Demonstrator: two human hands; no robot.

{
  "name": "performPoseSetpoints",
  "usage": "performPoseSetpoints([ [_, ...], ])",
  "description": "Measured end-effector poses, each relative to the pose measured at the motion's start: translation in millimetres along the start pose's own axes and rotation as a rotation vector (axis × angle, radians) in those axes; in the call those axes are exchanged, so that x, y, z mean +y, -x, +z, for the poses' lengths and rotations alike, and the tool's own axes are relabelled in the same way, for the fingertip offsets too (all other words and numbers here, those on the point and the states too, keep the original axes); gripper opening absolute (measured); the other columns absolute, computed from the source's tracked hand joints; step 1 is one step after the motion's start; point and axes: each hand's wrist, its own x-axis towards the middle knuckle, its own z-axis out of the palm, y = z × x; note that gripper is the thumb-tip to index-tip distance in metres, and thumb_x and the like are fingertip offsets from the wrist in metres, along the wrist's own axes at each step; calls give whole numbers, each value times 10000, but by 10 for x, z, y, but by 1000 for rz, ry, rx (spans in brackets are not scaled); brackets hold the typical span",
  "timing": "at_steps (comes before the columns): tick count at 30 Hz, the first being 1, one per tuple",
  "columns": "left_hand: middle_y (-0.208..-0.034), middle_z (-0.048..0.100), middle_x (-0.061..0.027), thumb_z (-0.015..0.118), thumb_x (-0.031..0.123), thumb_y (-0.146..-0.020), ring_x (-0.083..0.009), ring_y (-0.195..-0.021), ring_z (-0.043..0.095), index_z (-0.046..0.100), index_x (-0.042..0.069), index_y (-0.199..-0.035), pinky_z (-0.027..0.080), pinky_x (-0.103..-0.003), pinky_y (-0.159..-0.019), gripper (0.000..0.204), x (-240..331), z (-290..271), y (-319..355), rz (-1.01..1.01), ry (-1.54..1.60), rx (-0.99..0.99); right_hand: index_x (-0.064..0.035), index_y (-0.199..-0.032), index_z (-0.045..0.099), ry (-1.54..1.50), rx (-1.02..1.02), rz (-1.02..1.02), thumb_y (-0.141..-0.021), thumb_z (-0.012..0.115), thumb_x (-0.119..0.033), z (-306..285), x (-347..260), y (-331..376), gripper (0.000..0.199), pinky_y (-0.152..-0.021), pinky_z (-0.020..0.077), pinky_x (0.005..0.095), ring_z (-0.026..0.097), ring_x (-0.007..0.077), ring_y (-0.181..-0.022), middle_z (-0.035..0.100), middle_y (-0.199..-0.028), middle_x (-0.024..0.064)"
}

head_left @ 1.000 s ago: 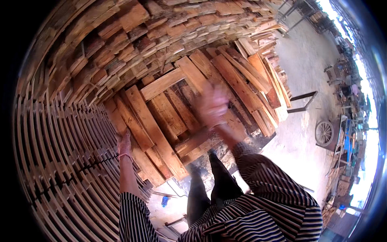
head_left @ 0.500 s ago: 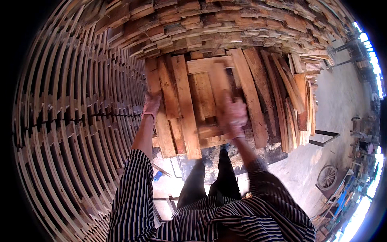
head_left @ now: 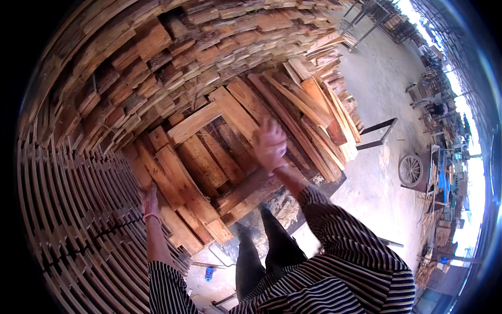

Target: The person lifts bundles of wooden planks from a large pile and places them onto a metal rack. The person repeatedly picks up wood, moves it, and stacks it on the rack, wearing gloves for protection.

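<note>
Wooden planks lie in a pile before me, several of them framing a recess with more planks point(head_left: 201, 159) lower inside it. My left hand point(head_left: 149, 201) is at the pile's left edge, closed on the side of the outermost wooden plank point(head_left: 137, 167); some of its fingers are hidden. Over the right side of the recess is my right hand point(head_left: 271, 144), its fingers smeared by motion. Whether it touches anything is unclear. A blurred dark plank point(head_left: 243, 191) lies across the recess's near side, below the right hand.
A tall wall of stacked planks point(head_left: 209, 49) rises behind the pile. Spaced slats point(head_left: 68, 209) fill the left side. To the right, a metal bracket point(head_left: 379, 133) sticks out, with a spoked wheel point(head_left: 411, 170) farther off. A blue bottle point(head_left: 209, 274) lies on the floor near my feet.
My view has swung, so the pile appears turned and shifted left. The blurred upright plank at my right hand is no longer there; a plank now crosses the recess's near side. My left hand stays at the pile's left edge.
</note>
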Motion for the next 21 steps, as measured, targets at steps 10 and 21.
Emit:
performPoseSetpoints([
  [10,-1549,499,-172,707,501,-942,-300,-1350,517,345,13,-1577,408,-385,-1126,878,251,-126,173,-168,-97,-26,-135,-1529,443,-3,-360,-1,-888,713,-349,256,-141,280,728,-931,529,512,595,406,-1220,545,-1417,234],
  [21,-1415,613,-208,697,472,-946,-344,-1306,578,373,68,-1536,438,-430,-1079,785,325,116,620,-118,-120,25,-248,-1493,522,-299,-649,-8,-829,752,-543,-72,-965,768,762,-862,547,509,587,421,-1116,571,-1184,239],
])
